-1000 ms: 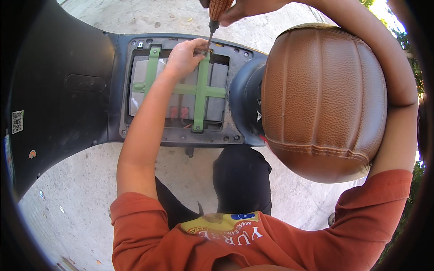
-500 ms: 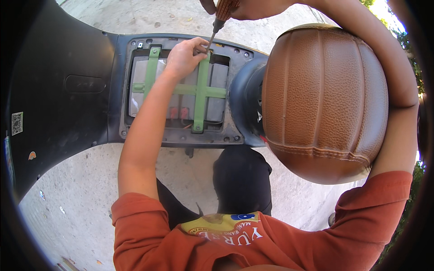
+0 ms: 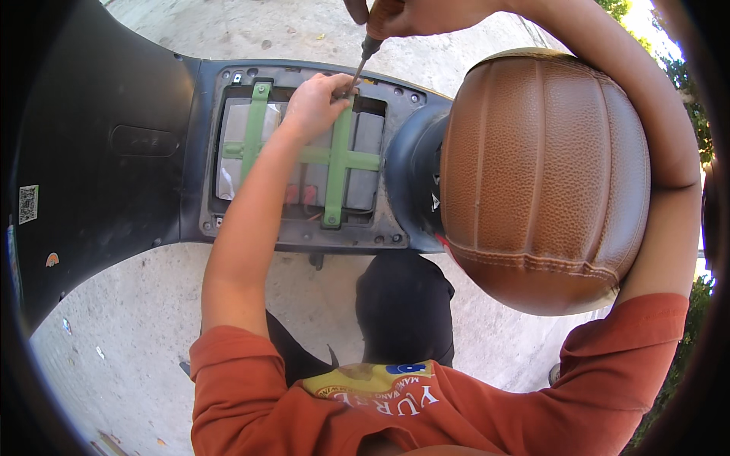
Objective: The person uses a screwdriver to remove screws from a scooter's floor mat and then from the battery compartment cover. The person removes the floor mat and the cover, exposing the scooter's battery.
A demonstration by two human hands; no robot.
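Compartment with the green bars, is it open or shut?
Open: no lid covers the compartment, and grey blocks show beneath the green bars.

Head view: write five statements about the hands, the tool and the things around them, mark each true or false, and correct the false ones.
1. The right hand holds a screwdriver. True.
2. The left hand rests on the padded seat. False: the left hand is beside the screwdriver's tip.
3. Green bars cross over grey blocks. True.
4. The padded seat is black. False: the padded seat is brown.
5. The left sleeve is orange-red. True.
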